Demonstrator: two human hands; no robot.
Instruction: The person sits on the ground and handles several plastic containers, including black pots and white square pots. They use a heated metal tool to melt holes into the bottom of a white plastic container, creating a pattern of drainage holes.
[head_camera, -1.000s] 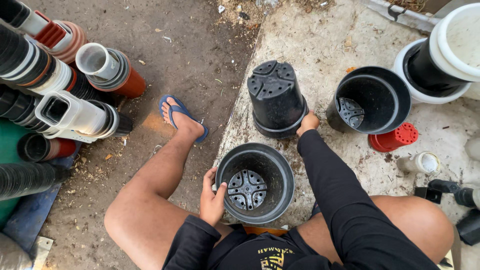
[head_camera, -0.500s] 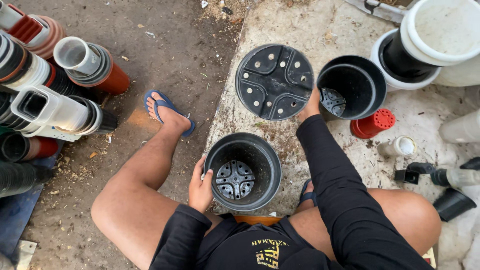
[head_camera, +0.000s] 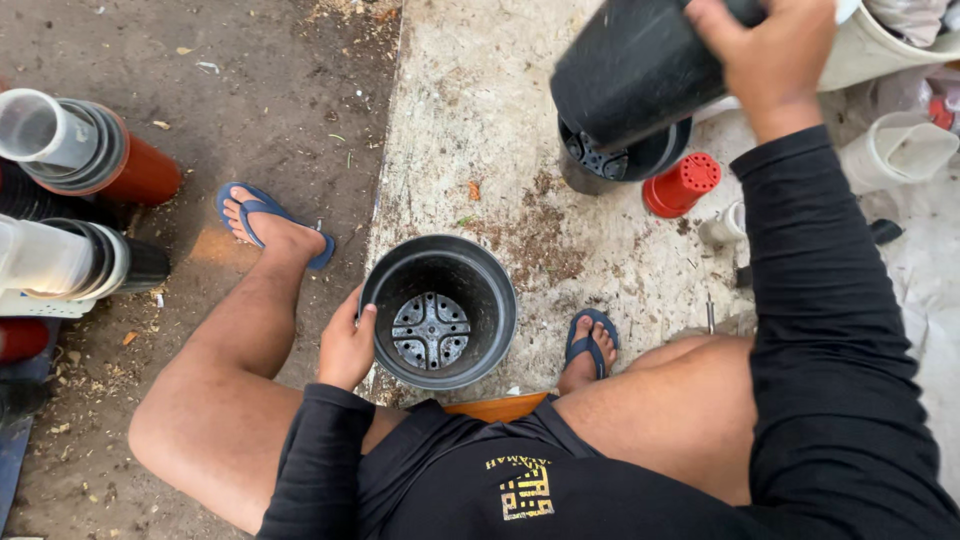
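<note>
Right hand (head_camera: 765, 55) closed around lifted pot (head_camera: 640, 65), now raised off slab (head_camera: 480, 130) and tilted, at 1 o'clock; earlier this pot stood inverted on slab. Second pot (head_camera: 625, 160) seen directly beneath it. Left hand (head_camera: 347, 345) wrapped on rim of open pot (head_camera: 438, 312) at centre, position unchanged. Red cap (head_camera: 682, 185) at 2 o'clock. Stacked pots (head_camera: 90, 150) at 9 o'clock. Lifted pot judged in transfer.
</note>
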